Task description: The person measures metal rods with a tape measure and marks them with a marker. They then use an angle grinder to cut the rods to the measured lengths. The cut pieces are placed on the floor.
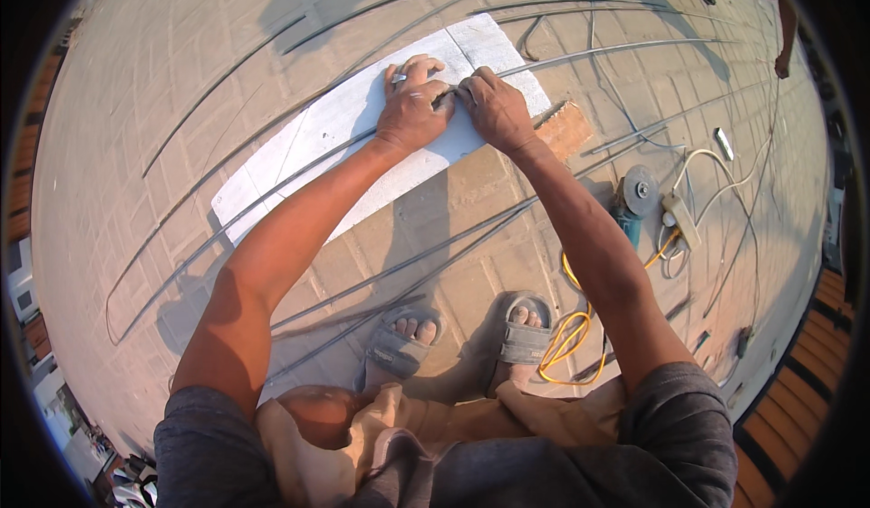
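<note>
A long thin metal rod (pixel 580 54) lies across a white board (pixel 352 202) on the paving, running under both hands. My left hand (pixel 415 100) is closed on the rod near the board's upper middle, fingers partly spread over the board, with a small silvery item (pixel 399 78) at them, too small to identify. Just right of it, almost touching, my right hand (pixel 489 109) has its fingers wrapped round the same rod. A brown scrap of board (pixel 564 130) sticks out beside the white board's right end.
More rods (pixel 426 254) lie over the paving (pixel 136 82). At right are an angle grinder (pixel 634 202) with a disc, a power strip (pixel 680 218), a yellow cord (pixel 568 343) and loose wires. My sandalled feet (pixel 524 336) stand below. Another person (pixel 781 32) is at the upper right edge.
</note>
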A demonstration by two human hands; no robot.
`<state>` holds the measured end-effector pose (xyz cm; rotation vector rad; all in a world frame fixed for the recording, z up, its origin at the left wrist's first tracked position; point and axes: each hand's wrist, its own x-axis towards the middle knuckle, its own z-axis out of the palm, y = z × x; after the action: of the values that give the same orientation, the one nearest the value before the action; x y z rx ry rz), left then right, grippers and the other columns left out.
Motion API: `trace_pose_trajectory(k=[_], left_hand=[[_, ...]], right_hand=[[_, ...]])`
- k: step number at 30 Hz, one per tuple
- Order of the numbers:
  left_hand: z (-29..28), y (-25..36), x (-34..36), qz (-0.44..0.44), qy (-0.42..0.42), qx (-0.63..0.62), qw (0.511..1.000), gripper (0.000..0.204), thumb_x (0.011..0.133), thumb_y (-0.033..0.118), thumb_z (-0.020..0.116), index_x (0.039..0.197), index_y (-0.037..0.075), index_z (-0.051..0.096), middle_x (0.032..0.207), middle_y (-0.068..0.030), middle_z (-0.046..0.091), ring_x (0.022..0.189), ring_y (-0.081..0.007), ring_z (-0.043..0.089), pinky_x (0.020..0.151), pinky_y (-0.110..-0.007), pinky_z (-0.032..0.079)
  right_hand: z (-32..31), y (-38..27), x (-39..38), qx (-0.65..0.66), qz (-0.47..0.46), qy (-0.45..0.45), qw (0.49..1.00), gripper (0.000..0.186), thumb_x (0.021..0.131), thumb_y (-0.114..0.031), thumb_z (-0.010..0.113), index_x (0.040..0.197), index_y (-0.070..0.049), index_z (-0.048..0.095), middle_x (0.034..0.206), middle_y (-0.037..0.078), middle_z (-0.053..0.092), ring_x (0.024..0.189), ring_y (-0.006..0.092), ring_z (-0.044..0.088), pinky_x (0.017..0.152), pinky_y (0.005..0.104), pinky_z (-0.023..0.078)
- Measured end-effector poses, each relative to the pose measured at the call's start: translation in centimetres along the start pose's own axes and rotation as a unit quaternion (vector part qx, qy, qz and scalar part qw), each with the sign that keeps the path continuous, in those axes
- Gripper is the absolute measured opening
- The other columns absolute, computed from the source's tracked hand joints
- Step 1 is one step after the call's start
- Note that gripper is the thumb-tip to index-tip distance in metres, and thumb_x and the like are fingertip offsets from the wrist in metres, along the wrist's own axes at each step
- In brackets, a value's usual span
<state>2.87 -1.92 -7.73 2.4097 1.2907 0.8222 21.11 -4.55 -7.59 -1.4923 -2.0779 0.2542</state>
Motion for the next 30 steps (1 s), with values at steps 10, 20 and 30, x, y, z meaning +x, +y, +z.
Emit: trace_pose_trajectory(k=[10,20,30], left_hand=[[0.5,-0.4,0.0,0.027,0.007,0.004,1.0,0.013,0.085,0.018,0.074,0.086,0.005,0.071,0.131,-0.0062,0.059,0.131,-0.0248,0.051,0.113,-0.057,0.026],[0.4,-0.3,0.2,0.028,0.029,-0.04,0.998,0.018,0.085,0.016,0.076,0.099,0.006,0.071,0.13,-0.0102,0.058,0.123,-0.0286,0.055,0.11,-0.046,0.034],[-4.2,1.0,-1.7,0.042,0.02,-0.037,0.998,0.027,0.086,0.01,0.074,0.112,0.008,0.066,0.13,-0.0098,0.057,0.129,-0.0266,0.051,0.112,-0.045,0.031]], right_hand=[[0.1,-0.1,1.5,-0.035,0.029,-0.049,0.998,0.012,0.092,-0.014,0.058,0.087,-0.004,0.064,0.096,0.013,0.064,0.091,0.0341,0.067,0.079,0.0437,0.055],[-6.3,-0.9,-1.6,0.101,0.059,-0.059,0.991,0.014,0.092,-0.012,0.065,0.101,-0.002,0.069,0.095,0.016,0.065,0.094,0.0375,0.065,0.082,0.0447,0.051],[-22.3,0.6,-27.6,-0.207,0.45,-0.164,0.853,0.067,0.078,-0.039,0.083,0.12,0.005,0.054,0.115,0.025,0.06,0.11,0.0361,0.062,0.091,0.0429,0.05]])
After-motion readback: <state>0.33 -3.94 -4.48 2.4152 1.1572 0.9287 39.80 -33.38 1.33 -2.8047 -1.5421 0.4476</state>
